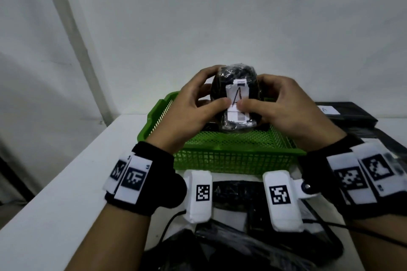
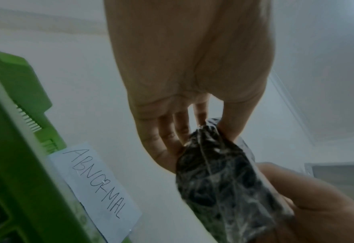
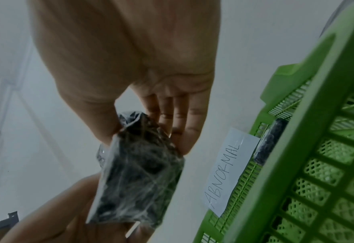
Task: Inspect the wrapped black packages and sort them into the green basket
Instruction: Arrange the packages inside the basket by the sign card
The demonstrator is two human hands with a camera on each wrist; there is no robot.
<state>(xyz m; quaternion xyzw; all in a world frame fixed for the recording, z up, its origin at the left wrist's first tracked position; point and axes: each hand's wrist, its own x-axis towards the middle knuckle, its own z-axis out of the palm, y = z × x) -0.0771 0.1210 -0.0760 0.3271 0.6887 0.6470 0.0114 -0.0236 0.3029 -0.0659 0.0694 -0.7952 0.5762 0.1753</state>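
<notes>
Left hand (image 1: 193,103) + right hand (image 1: 277,105) both grip wrapped black package (image 1: 234,86), upright, above green basket (image 1: 233,156). Thumbs press its white label w/ "A". Fingers curl round pkg sides. "ABNORMAL" paper tag (image 2: 97,189) on basket wall. More black packages (image 1: 352,112) lie flat at right on white table (image 1: 55,193).

Plain white wall (image 1: 242,17), white table (image 1: 66,182)

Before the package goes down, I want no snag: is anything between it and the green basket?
Nothing visible. Both the left hand and the right hand hold the wrapped black package over the green basket, whose top is open. Another black package already lies inside.
</notes>
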